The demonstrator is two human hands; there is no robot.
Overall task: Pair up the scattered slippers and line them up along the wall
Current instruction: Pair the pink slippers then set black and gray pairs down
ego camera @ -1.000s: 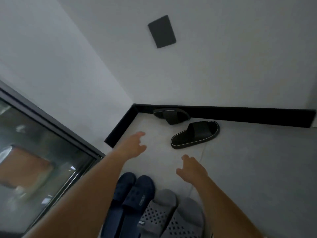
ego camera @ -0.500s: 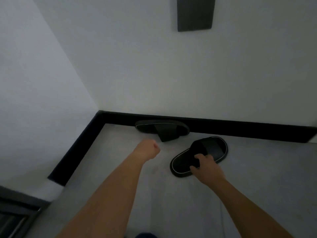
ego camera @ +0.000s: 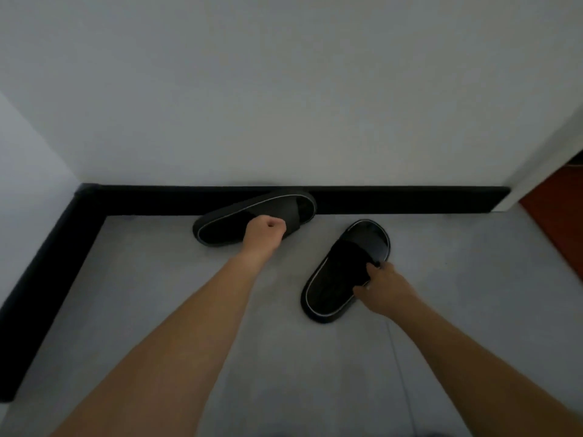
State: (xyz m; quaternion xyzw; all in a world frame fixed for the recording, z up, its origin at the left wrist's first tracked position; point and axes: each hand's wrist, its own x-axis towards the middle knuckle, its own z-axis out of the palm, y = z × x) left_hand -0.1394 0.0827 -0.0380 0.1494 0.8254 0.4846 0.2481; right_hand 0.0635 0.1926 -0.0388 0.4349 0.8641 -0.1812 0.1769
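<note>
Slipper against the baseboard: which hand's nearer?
Left. The left hand is on the slipper against the baseboard, fingers curled at its near edge by the strap. The right hand is off to its right, gripping the other slipper.

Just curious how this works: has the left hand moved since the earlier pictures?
Yes. The left hand has gone forward, toward the black skirting board, and now grips the slipper by the wall.

My left hand (ego camera: 265, 236) has reached and now grips the far slipper (ego camera: 220, 227), now tilted; my right hand (ego camera: 383, 287) has turned the near slipper (ego camera: 347, 260) toward the wall (ego camera: 284, 105).
</note>
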